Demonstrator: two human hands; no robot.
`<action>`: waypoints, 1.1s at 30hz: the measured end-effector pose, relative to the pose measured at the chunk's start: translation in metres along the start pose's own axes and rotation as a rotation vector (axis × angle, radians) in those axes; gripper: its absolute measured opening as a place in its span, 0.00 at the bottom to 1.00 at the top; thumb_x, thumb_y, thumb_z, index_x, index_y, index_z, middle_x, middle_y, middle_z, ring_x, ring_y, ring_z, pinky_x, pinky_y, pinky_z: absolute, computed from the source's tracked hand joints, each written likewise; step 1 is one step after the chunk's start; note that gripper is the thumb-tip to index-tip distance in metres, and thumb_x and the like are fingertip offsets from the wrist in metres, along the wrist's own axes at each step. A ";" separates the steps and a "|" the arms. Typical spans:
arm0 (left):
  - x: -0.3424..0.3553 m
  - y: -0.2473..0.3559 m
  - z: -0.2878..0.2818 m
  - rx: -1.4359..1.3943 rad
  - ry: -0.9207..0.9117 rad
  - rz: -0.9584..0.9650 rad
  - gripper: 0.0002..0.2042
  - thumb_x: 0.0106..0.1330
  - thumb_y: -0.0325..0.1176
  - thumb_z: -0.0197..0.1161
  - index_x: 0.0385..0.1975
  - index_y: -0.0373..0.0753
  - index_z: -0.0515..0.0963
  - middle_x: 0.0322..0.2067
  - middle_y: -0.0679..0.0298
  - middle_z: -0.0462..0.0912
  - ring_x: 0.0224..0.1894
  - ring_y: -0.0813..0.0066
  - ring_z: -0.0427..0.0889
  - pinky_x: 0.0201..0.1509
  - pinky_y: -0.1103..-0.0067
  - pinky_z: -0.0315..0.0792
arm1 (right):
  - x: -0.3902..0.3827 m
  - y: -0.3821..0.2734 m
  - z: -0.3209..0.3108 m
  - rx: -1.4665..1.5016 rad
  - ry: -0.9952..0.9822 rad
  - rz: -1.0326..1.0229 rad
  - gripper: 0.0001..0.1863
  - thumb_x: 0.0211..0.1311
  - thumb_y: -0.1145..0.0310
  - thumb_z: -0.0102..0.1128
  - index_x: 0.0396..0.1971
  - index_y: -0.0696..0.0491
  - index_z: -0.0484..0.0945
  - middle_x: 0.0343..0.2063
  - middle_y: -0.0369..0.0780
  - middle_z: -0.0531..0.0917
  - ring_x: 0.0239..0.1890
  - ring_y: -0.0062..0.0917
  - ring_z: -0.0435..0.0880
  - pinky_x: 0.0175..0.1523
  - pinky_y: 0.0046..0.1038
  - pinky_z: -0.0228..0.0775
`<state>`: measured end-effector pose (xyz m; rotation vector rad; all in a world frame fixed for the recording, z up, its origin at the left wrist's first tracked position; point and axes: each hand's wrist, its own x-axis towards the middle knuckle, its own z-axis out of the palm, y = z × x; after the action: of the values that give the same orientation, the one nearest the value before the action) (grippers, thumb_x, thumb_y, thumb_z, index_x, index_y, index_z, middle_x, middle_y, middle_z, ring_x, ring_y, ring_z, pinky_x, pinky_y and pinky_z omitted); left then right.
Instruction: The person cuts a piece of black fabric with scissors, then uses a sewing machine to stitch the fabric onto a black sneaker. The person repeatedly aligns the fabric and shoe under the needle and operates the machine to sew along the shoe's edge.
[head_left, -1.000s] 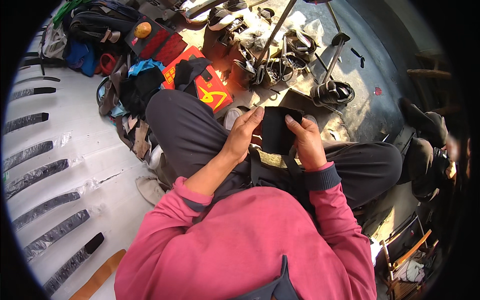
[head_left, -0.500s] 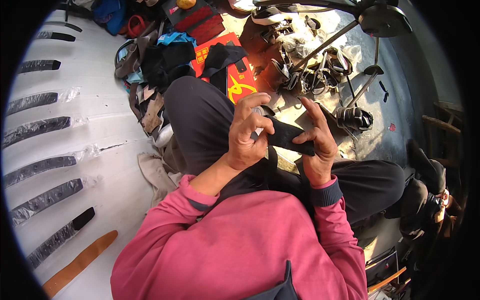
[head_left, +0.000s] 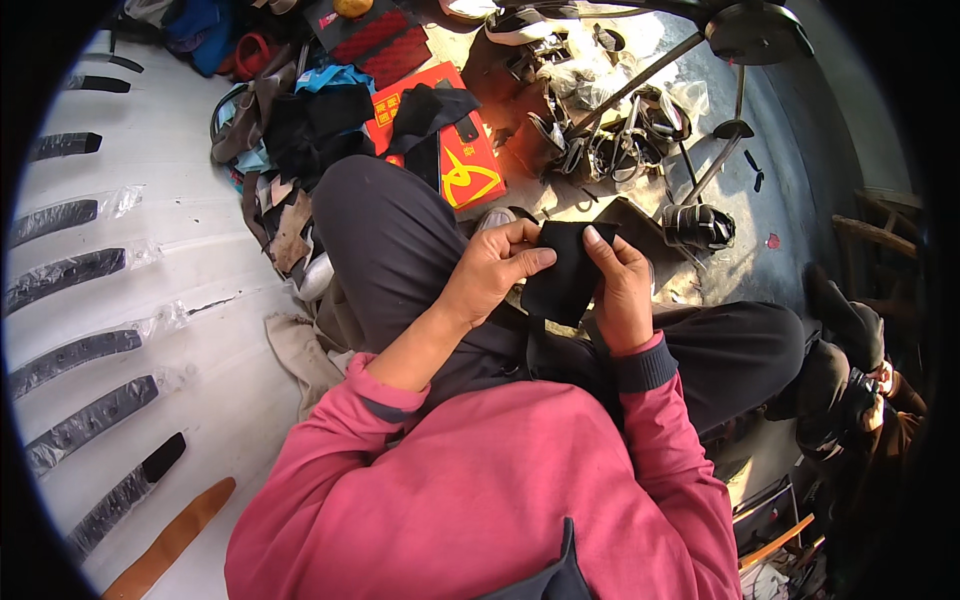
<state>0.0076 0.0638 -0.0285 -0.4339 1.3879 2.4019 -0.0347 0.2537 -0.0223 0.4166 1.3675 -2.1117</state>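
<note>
While the bare left hand (head_left: 492, 275) pinches the left side of a flat, black, four-sided piece of material (head_left: 560, 285), the bare right hand (head_left: 626, 290) grips its right side above the dark grey cloth trousers (head_left: 385, 245).

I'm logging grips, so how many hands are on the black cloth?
2 on the black cloth: the left hand at its upper left edge, the right hand at its upper right. Some fingers are hidden, but no third hand shows there.

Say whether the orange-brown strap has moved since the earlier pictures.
No; against the partly wrapped black strip beside it, the orange-brown strap keeps its place.
</note>
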 end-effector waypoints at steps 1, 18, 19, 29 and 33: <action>0.002 -0.002 0.001 -0.048 0.012 0.001 0.05 0.74 0.31 0.68 0.43 0.38 0.83 0.33 0.76 0.84 0.32 0.93 0.75 0.37 0.90 0.67 | 0.001 0.001 -0.001 0.083 -0.040 0.019 0.15 0.76 0.61 0.65 0.46 0.60 0.85 0.38 0.36 0.90 0.39 0.17 0.87 0.48 0.21 0.79; 0.025 -0.019 0.018 0.145 -0.027 -0.037 0.14 0.83 0.44 0.56 0.44 0.39 0.78 0.31 0.66 0.85 0.30 0.82 0.84 0.36 0.86 0.74 | 0.031 -0.066 -0.149 -0.634 0.301 -0.297 0.14 0.75 0.63 0.65 0.46 0.60 0.87 0.30 0.33 0.88 0.30 0.14 0.81 0.35 0.23 0.74; 0.027 -0.021 0.020 0.152 -0.051 -0.059 0.13 0.82 0.43 0.57 0.45 0.39 0.78 0.32 0.66 0.85 0.30 0.82 0.84 0.36 0.86 0.74 | 0.038 -0.080 -0.179 -0.919 0.393 -0.458 0.16 0.74 0.62 0.65 0.46 0.61 0.86 0.31 0.40 0.90 0.30 0.21 0.84 0.37 0.28 0.76; 0.036 -0.029 0.027 0.299 -0.101 -0.126 0.09 0.79 0.34 0.59 0.47 0.35 0.78 0.34 0.66 0.82 0.34 0.84 0.81 0.43 0.81 0.78 | 0.150 -0.026 -0.339 -0.984 0.511 -0.180 0.22 0.55 0.58 0.80 0.39 0.60 0.86 0.33 0.42 0.89 0.37 0.27 0.86 0.48 0.31 0.78; 0.034 -0.026 0.024 0.353 -0.076 -0.079 0.10 0.78 0.36 0.61 0.45 0.35 0.78 0.34 0.67 0.82 0.34 0.81 0.82 0.41 0.79 0.76 | 0.171 -0.013 -0.354 -1.056 0.725 -0.169 0.26 0.54 0.58 0.81 0.45 0.63 0.85 0.39 0.45 0.90 0.41 0.32 0.87 0.52 0.33 0.78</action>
<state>-0.0143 0.1016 -0.0511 -0.2951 1.6822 2.0313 -0.1945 0.5262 -0.2564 0.6263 2.7325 -1.0513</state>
